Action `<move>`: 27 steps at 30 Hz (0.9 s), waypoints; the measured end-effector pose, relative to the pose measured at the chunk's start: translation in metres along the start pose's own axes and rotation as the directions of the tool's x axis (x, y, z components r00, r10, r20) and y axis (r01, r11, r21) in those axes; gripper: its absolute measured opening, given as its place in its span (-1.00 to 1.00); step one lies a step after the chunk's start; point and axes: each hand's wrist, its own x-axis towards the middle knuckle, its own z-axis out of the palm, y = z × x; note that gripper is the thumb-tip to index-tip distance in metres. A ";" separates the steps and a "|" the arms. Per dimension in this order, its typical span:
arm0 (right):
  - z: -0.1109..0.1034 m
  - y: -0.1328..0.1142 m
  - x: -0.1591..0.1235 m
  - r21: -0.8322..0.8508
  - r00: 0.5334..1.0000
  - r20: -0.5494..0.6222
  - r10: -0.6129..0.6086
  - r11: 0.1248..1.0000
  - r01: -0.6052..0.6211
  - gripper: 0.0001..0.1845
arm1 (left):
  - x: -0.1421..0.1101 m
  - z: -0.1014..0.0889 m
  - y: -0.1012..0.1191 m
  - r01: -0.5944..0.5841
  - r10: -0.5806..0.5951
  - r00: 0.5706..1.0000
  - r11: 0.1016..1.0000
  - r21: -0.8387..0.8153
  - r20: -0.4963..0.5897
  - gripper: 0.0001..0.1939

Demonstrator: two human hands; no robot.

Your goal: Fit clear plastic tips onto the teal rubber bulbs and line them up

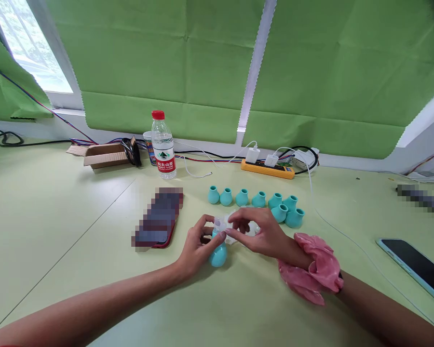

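Observation:
My left hand is closed around a small teal bulb-shaped piece that stands on the pale green table. My right hand pinches a small clear plastic piece at the top of that bulb, fingers pressed together. A pink scrunchie sits on my right wrist. Behind my hands lies a row of several more teal bulb pieces, the rightmost ones clustered.
A red phone lies left of my hands; another phone lies at the right edge. A water bottle, a cardboard box and a yellow power strip with chargers and cables line the back wall.

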 end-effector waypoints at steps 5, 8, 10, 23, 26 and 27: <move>0.002 0.002 0.000 0.096 0.995 -0.046 -0.093 0.991 0.097 -0.90 | 0.001 0.001 -0.002 -0.042 0.041 0.999 0.999 -0.033 -0.018 -0.65; 0.002 0.007 0.000 0.054 0.979 -0.055 -0.196 0.978 0.199 -0.91 | 0.002 0.001 -0.003 -0.031 0.031 1.000 0.999 -0.029 0.002 -0.65; 0.002 0.009 -0.001 -0.014 0.962 -0.033 -0.272 0.962 0.272 -0.89 | 0.002 0.001 -0.003 -0.021 0.021 1.000 1.000 -0.017 0.008 -0.64; -0.003 0.007 -0.002 -0.234 0.941 0.124 -0.315 0.912 0.336 -0.86 | -0.001 0.002 -0.002 -0.097 0.096 0.995 0.989 0.109 0.014 -0.67; -0.010 0.001 0.002 -0.138 0.959 0.118 -0.259 0.952 0.274 -0.89 | -0.002 0.003 -0.001 -0.123 0.122 0.992 0.984 0.128 0.016 -0.70; -0.014 0.000 0.003 -0.095 0.969 0.111 -0.220 0.968 0.231 -0.91 | -0.002 0.003 -0.001 -0.135 0.135 0.991 0.982 0.129 0.011 -0.71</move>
